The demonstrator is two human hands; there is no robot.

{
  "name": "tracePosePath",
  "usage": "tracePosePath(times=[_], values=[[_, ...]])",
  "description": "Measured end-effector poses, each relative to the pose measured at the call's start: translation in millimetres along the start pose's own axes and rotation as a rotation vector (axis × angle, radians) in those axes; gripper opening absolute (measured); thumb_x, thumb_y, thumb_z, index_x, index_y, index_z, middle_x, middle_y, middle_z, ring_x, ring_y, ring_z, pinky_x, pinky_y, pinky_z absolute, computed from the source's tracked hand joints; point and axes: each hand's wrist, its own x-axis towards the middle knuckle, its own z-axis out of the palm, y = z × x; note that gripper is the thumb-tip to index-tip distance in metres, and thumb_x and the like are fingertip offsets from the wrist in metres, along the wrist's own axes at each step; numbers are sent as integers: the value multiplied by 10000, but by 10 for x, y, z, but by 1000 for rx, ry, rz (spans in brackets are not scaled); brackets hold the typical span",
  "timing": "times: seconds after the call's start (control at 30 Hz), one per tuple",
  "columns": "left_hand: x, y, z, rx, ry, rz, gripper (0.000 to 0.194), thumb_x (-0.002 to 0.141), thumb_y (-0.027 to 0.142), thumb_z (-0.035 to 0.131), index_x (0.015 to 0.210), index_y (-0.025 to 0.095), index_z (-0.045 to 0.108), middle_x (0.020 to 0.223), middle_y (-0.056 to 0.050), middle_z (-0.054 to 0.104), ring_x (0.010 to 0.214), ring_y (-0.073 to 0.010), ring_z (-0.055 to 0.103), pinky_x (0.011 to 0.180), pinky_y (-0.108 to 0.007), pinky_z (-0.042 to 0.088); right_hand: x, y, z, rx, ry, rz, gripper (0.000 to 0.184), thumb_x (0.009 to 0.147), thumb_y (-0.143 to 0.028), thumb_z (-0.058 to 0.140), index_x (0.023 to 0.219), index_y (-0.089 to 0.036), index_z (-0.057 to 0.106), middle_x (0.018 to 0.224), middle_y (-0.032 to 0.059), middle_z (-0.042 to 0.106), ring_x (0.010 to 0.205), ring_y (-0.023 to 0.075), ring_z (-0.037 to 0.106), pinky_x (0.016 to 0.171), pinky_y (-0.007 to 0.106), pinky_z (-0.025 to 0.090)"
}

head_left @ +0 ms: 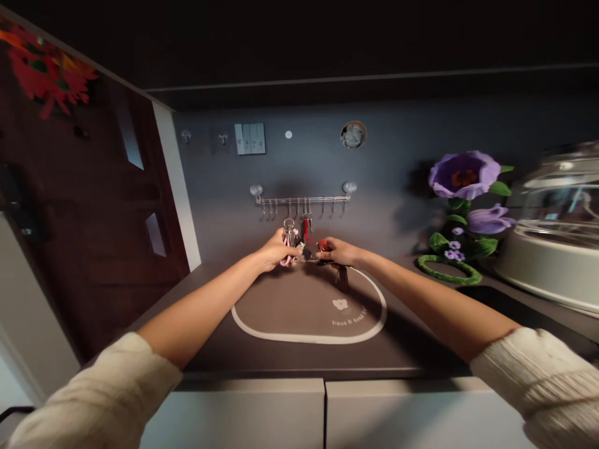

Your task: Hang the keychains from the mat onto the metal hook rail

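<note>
My left hand (274,251) is closed on a bunch of keys (289,238) with a metal ring on top and a pink strap. My right hand (344,252) grips another keychain with a reddish-orange piece (322,245); dark parts of it show under the fingers. Small dark and metallic pieces lie between the two hands, too small to make out. Just behind them, a red keychain (306,228) hangs from a hook rail (302,200) on the wall. Both hands are low in front of the rail, above the far edge of a brown mat (290,312) with a white border.
Purple crocheted flowers (465,176) with a green base stand at right, beside a white appliance (552,262) with a clear dome. Two small hooks (223,138), a switch panel (250,138) and a round hole (353,135) are on the wall. A dark red door (107,249) is at left.
</note>
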Motion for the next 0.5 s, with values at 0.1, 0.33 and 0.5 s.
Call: tracePosePath(times=[0.1,0.33,0.5], values=[[-161,-214,-123,246,-132,-104,583,483,147,773,962,215,446,702,0,584,575,-160,589,493,-275,467,-12,76,-59,-241,-108,-55,371,461,-404,776,707,-189,601,542,-33,573,471,88,489,447,207,379],[-368,-488,-245,939,-102,232,554,562,533,664,1028,245,579,1116,-86,585,1083,-300,501,878,-378,403,258,-64,-32,-258,218,-53,454,451,-454,773,779,-178,623,764,72,646,770,227,593,683,315,443],[-468,-578,-171,1025,-258,380,665,704,578,507,1287,276,404,1350,-74,416,1243,-282,360,1001,-408,284,636,-131,181,-253,486,8,502,610,-432,684,997,-151,529,941,95,623,899,214,577,791,320,427]])
